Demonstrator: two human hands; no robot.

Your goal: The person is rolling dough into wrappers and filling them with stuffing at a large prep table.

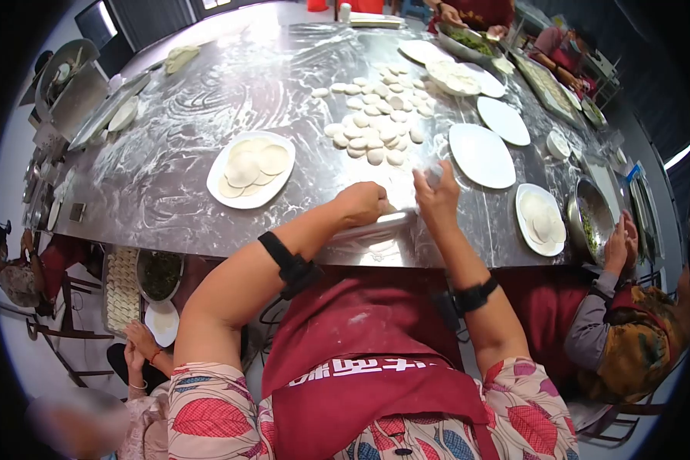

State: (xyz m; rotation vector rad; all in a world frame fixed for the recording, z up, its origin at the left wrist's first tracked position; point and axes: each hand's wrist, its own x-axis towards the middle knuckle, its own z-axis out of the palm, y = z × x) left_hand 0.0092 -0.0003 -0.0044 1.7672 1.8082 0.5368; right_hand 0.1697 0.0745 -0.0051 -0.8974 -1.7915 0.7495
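Note:
My left hand [363, 204] is closed low over the near part of the steel table, its fingertips on a small pale piece of dough [389, 208] that is mostly hidden. To its right, my right hand [437, 195] is wrapped around a rolling pin [434, 176], whose pale end shows above the fist. Just beyond both hands lies a spread of small flattened dough pieces [374, 138]. A white plate [216, 184] bearing round, thin dough wrappers [253, 165] sits left of my left hand.
The floured steel table [184, 138] carries white plates [481, 156] on the right. Another plate of wrappers [540, 218] stands near a metal bowl of green filling [590, 222]. Other people's hands [621, 241] are at the right edge and lower left, beside a tray of dumplings [121, 287].

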